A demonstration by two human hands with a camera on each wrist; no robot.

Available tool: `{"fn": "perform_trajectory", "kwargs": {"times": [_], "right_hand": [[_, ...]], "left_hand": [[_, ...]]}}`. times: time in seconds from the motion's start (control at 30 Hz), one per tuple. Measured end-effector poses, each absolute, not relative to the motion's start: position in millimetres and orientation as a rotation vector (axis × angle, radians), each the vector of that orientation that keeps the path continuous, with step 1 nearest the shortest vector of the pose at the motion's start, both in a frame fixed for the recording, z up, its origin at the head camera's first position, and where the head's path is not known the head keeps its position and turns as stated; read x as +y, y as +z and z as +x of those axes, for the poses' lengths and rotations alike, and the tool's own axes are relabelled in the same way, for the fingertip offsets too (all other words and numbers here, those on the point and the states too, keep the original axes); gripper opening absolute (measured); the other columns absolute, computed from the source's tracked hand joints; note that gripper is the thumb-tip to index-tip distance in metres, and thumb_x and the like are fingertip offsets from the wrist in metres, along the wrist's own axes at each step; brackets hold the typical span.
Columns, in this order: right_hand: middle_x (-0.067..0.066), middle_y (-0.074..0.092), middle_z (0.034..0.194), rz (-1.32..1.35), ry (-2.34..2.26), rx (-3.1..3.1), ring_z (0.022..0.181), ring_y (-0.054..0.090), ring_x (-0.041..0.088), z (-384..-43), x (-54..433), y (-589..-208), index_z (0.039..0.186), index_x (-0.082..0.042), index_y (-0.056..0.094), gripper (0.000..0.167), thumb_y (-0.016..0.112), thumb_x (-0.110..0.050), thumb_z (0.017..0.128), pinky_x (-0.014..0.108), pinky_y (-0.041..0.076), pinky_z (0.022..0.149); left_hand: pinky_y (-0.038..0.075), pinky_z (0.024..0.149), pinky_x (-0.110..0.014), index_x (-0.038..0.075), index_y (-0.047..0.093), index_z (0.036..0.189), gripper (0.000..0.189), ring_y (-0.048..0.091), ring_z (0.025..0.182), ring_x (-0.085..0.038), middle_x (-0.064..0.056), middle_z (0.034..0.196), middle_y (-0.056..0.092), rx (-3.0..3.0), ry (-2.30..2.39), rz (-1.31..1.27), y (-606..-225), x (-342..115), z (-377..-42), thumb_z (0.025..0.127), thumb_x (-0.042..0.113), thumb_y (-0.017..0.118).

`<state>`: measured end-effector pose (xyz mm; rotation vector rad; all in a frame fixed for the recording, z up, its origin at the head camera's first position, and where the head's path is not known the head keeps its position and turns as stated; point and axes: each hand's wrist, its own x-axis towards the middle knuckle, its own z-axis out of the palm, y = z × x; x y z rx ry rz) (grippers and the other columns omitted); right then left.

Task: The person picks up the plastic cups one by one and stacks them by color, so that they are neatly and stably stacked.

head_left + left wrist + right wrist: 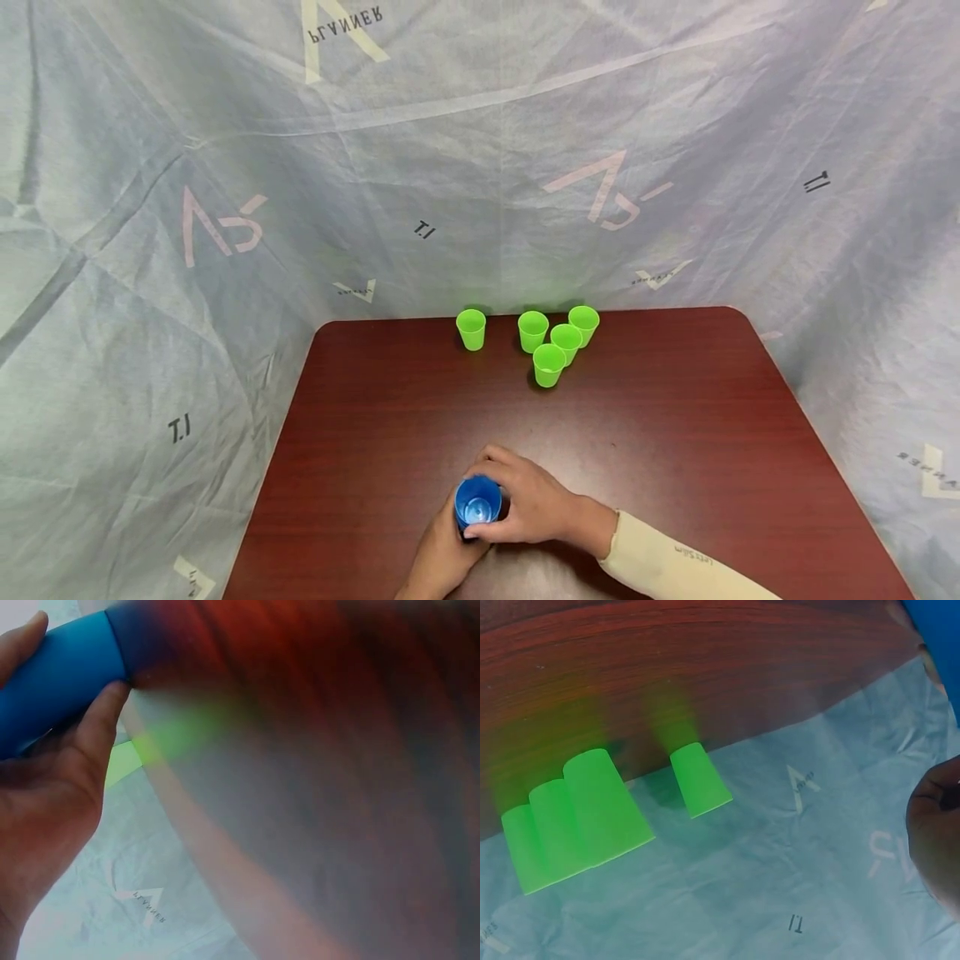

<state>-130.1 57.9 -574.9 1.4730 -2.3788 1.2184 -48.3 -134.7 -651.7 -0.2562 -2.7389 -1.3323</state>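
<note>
A blue cup (480, 498) is held upright near the front of the table, its inside visible from above. My left hand (444, 550) grips it from the left, partly hidden behind it; in the left wrist view, the thumb and a finger of the left hand (56, 780) lie around the blue cup (64, 675). From the right, my right hand (536, 500) holds the same cup near its rim, thumb on the near side and fingers on the far side. Only part of the right hand (937, 832) shows in the right wrist view.
Several green cups stand upright at the back of the brown table (360, 417). One green cup (472, 331) is apart on the left; the front one of the cluster is a green cup (548, 368). A grey printed cloth (480, 183) hangs behind and beside the table.
</note>
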Motion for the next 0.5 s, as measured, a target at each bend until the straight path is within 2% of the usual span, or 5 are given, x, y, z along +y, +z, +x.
{"fn": "perform_trajectory", "kwargs": {"times": [0.2,0.4,0.5], "right_hand": [[-0.001,0.061,0.113,1.453,1.276,-2.414,0.1,0.063,0.01,-125,55,-576,0.123,-0.019,0.066,0.052,0.084,-0.052,0.087,0.018,0.054,0.091],[-0.002,0.06,0.114,1.427,1.287,-2.437,0.102,0.061,0.009,-123,51,-578,0.123,-0.021,0.065,0.054,0.085,-0.054,0.086,0.014,0.052,0.094],[-0.002,0.059,0.114,1.424,1.279,-2.425,0.102,0.06,0.009,-122,51,-578,0.124,-0.019,0.065,0.056,0.085,-0.055,0.086,0.014,0.051,0.094]], "left_hand": [[0.059,0.099,-0.041,0.01,0.05,0.149,0.079,0.07,0.119,-0.021,-0.007,0.133,0.073,-2.797,-1.32,-0.242,-645,-137,-48,0.085,0.033,0.09],[0.059,0.1,-0.044,0.011,0.049,0.151,0.082,0.069,0.123,-0.022,-0.007,0.137,0.07,-2.866,-1.349,-0.224,-636,-140,-48,0.088,0.047,0.085],[0.058,0.101,-0.045,0.012,0.049,0.152,0.082,0.068,0.125,-0.023,-0.007,0.139,0.07,-2.843,-1.357,-0.213,-631,-139,-47,0.088,0.049,0.085]]}}
